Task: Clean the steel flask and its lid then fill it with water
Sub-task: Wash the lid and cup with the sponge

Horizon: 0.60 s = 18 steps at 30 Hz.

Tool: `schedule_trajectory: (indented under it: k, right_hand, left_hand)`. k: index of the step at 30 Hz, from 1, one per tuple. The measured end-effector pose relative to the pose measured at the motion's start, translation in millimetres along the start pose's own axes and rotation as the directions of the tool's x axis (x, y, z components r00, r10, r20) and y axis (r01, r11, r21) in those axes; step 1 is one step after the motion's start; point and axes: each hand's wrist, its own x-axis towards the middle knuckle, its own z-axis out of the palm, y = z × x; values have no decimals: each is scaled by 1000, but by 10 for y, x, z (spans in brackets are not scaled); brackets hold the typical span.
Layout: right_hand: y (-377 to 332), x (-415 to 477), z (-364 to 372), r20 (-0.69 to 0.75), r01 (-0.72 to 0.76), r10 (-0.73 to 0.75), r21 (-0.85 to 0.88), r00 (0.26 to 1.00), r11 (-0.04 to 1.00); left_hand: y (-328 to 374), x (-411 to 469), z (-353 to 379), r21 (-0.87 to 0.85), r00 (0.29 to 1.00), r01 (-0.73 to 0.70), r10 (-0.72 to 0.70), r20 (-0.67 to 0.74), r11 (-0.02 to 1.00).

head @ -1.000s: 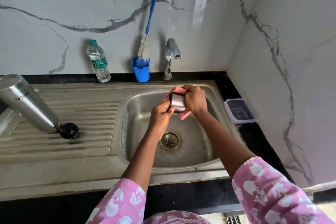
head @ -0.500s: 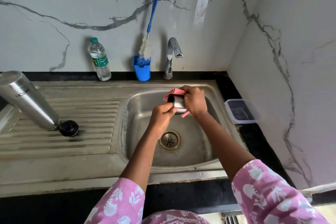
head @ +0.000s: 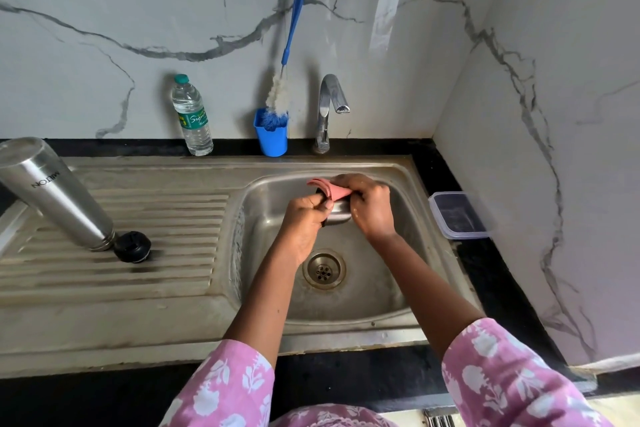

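Over the sink basin [head: 377, 291] my left hand [head: 304, 215] grips a small steel lid cup [head: 339, 213]. My right hand [head: 370, 204] holds a pink cloth [head: 332, 189] against the cup's top and side. Most of the cup is hidden between the two hands. The tall steel flask [head: 52, 191] stands mouth down and tilted on the ribbed drainboard [head: 166, 253] at the left. A black stopper [head: 132, 246] lies right next to its mouth.
A steel tap [head: 329, 107] rises behind the basin, with no water running. A blue cup with a bottle brush [head: 272, 128] and a plastic water bottle [head: 192, 118] stand at the wall. A lidded plastic box [head: 457, 215] sits on the black counter at the right.
The pink cloth has shifted from behind and below the steel cup up onto its top. Both hands stayed over the basin, turning slightly.
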Motion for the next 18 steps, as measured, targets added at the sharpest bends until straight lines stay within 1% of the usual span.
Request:
schedule_trajectory:
  k: [1,2,3,5,6,7,8,10,12,15,16,18]
  right_hand:
    - [-16,36,-13,24,-65,65,9,998,998]
    - [-33,82,-28,61,-169,167,27,984,985]
    - [-24,143,-43,113,-278,274,22,955,960]
    - [3,258,-75,195,-429,419,14,887,903]
    - [30,301,-91,232,-491,468,54,853,869]
    - [32,320,-105,283,-559,508,138,813,818]
    - [20,311,-110,331,-619,539,225,775,752]
    - [22,271,-104,397,-693,573,316,717,648]
    - [36,235,-85,458,-738,585,318,670,595]
    - [70,216,-52,492,-791,626,277,605,546]
    - [85,218,-41,495,-813,650,262,576,521]
    - [76,223,-48,518,-862,690,266,506,432]
  left_hand:
    - [-29,4,-20,80,999,-42,43,-7,996]
    - [-52,5,-39,149,996,-82,84,-8,985]
    - [-72,0,-52,199,992,-118,122,-8,973]
    - [-89,1,-63,233,982,-173,184,-28,957]
    - [-85,-4,-52,223,976,-193,211,-57,955]
    - [-85,-3,-35,209,969,-209,231,-90,955]
    - [-87,4,-21,212,960,-221,250,-122,952]
    - [-121,30,-19,278,937,-245,301,-178,929]
    - [-187,42,-49,390,904,-271,372,-209,880]
    - [-280,1,-71,598,826,-322,526,-201,734]
    - [-283,-22,-67,642,801,-337,568,-188,689]
    - [-270,-45,-53,679,778,-365,609,-153,637]
